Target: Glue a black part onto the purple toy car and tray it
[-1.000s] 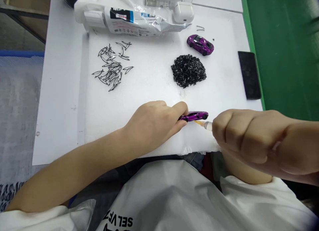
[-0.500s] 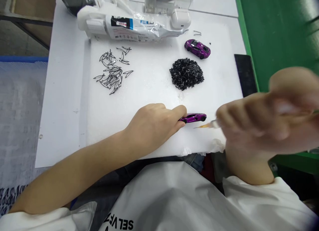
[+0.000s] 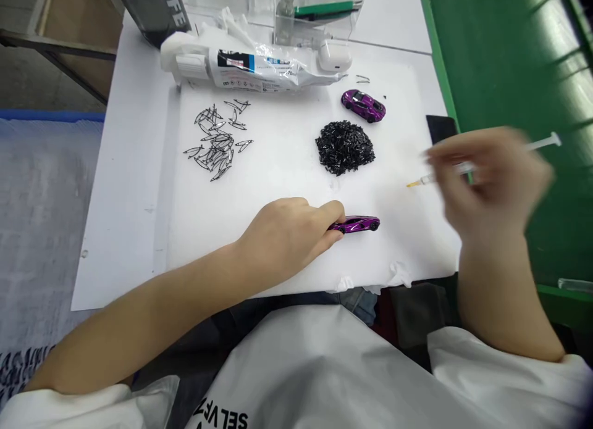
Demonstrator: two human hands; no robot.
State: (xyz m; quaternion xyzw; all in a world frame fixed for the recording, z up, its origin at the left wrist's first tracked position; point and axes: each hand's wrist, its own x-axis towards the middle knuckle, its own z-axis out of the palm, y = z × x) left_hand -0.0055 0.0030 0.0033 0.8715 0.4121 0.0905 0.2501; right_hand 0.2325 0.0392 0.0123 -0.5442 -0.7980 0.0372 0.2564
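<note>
White foam sheet [image 3: 287, 170] on white tabletop [image 3: 130, 139], green surface [image 3: 500, 58] along right edge. Left hand [image 3: 290, 234] resting on sheet near front edge, fingers pressed together on rear end of small purple toy car [image 3: 357, 224], car lying flat on sheet, nose pointing right. Right hand [image 3: 491, 179] raised over right edge of sheet, motion-blurred, closed around thin syringe-like applicator [image 3: 463, 166], amber tip pointing left, plunger end sticking out right; tip well apart from held car. Exact finger placement on applicator cannot tell, too blurred. Pile of small black parts [image 3: 345, 146] mid-sheet, behind held car. Second purple toy car [image 3: 363, 105] farther back, just beyond pile. Scatter of thin black wire-like pieces [image 3: 217, 139] on left part of sheet. White tube in clear wrapper [image 3: 250, 68] lying across back edge, small white case [image 3: 334, 55] at its right end. Clear plastic box [image 3: 319, 9] behind, green item inside. Dark flat object [image 3: 440, 128] at right edge, partly hidden by right hand. White shirt [image 3: 324, 373] at bottom.
</note>
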